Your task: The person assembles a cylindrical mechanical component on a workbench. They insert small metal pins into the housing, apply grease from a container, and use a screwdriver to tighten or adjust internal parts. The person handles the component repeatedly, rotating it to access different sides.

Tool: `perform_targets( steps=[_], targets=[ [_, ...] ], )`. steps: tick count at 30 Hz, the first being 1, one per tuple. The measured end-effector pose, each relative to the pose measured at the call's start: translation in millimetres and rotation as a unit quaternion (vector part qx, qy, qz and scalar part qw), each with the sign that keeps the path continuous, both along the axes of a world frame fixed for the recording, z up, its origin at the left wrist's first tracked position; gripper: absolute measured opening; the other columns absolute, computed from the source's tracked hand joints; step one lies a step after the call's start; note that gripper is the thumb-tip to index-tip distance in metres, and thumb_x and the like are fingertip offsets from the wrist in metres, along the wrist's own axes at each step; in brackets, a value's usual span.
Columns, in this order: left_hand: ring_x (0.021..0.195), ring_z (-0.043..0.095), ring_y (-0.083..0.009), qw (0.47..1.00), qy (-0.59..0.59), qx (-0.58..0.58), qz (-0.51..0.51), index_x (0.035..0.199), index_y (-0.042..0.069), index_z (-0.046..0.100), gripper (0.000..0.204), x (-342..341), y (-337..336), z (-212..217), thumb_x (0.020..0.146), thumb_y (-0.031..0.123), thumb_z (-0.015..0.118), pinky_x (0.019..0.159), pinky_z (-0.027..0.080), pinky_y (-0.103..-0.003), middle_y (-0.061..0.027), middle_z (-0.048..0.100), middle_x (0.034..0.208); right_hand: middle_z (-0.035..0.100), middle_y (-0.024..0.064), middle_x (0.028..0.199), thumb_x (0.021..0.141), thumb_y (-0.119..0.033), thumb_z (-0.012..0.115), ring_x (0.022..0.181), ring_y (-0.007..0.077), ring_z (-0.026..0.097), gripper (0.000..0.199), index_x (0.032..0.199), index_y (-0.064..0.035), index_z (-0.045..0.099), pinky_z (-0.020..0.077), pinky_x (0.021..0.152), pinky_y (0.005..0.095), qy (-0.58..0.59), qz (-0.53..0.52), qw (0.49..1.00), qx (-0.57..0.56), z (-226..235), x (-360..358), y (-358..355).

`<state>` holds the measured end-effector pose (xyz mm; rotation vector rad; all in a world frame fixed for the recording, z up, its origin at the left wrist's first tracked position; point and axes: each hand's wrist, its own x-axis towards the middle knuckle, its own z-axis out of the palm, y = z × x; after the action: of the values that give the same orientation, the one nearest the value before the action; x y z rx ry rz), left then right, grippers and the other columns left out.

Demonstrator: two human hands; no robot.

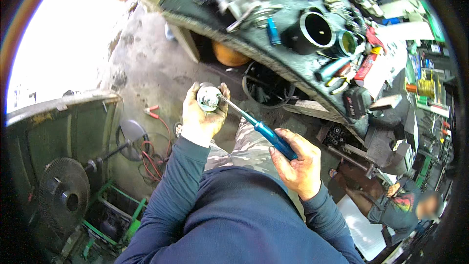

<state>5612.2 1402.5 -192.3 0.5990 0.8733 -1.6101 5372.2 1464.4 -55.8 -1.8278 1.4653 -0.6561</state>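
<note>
My left hand (201, 117) is raised and grips a small round metal part (208, 97), its shiny face turned toward me. My right hand (295, 161) holds a screwdriver with a blue handle (270, 136). Its thin metal shaft runs up and left, and the tip rests on the face of the round part. Both forearms are in dark blue sleeves and come in from the lower edge.
A dark, greasy workbench (254, 44) crosses the top, crowded with metal parts, a black cylinder (312, 32), tools and a blue marker. A fan (63, 195) and red cables (154, 156) lie at lower left. Another person (400, 205) sits at lower right.
</note>
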Motion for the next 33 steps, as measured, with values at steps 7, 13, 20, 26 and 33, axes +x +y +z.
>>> perform_targets(
  steps=[7,13,20,26,33],
  targets=[
    [0.095,0.069,-0.0388,0.997,-0.027,-0.035,-0.069,0.111,-0.003,0.053,0.036,-89.3,-42.3,32.9,0.101,0.031,0.058,0.086,0.063,-0.050,-0.0262,0.064,0.105,0.074,0.0200,0.100,0.081,-0.010,0.078,0.084,0.0326,0.074,0.037,0.116,0.0012,0.070,0.0577,0.076,0.0354,0.047,-0.049,0.997,-0.028,28.6,-80.2,-10.0],
    [0.093,0.068,-0.0383,0.987,-0.062,-0.075,-0.125,0.116,-0.002,0.050,0.038,-118.0,-68.5,49.6,0.101,0.032,0.058,0.087,0.062,-0.051,-0.0247,0.062,0.104,0.074,0.0205,0.102,0.083,-0.012,0.076,0.088,0.0335,0.075,0.036,0.116,0.0012,0.071,0.0582,0.079,0.0359,0.063,-0.105,0.992,-0.031,40.3,-96.3,-14.5],
    [0.095,0.068,-0.0360,0.970,-0.119,-0.078,-0.198,0.113,-0.003,0.054,0.034,-118.4,-98.4,54.5,0.102,0.029,0.057,0.089,0.060,-0.049,-0.0211,0.065,0.102,0.074,0.0218,0.106,0.083,-0.013,0.076,0.094,0.0349,0.075,0.035,0.115,0.0025,0.071,0.0582,0.084,0.0362,0.054,-0.174,0.983,-0.028,37.7,-70.0,-23.5],
    [0.091,0.068,-0.0347,0.956,-0.139,-0.061,-0.251,0.113,-0.001,0.052,0.036,-114.4,-121.8,50.6,0.098,0.029,0.064,0.087,0.061,-0.049,-0.0197,0.064,0.101,0.074,0.0225,0.104,0.084,-0.015,0.075,0.092,0.0365,0.074,0.036,0.115,0.0024,0.071,0.0577,0.082,0.0379,0.040,-0.241,0.970,-0.015,32.2,-42.3,-32.6],
    [0.090,0.065,-0.0318,0.926,-0.200,-0.104,-0.302,0.117,0.005,0.049,0.037,-138.2,-138.2,43.4,0.094,0.025,0.069,0.086,0.059,-0.048,-0.0152,0.058,0.103,0.074,0.0231,0.098,0.089,-0.020,0.071,0.084,0.0299,0.075,0.036,0.117,0.0026,0.070,0.0570,0.077,0.0369,-0.017,-0.307,0.943,0.129,29.9,-56.7,-38.8]
  ],
)
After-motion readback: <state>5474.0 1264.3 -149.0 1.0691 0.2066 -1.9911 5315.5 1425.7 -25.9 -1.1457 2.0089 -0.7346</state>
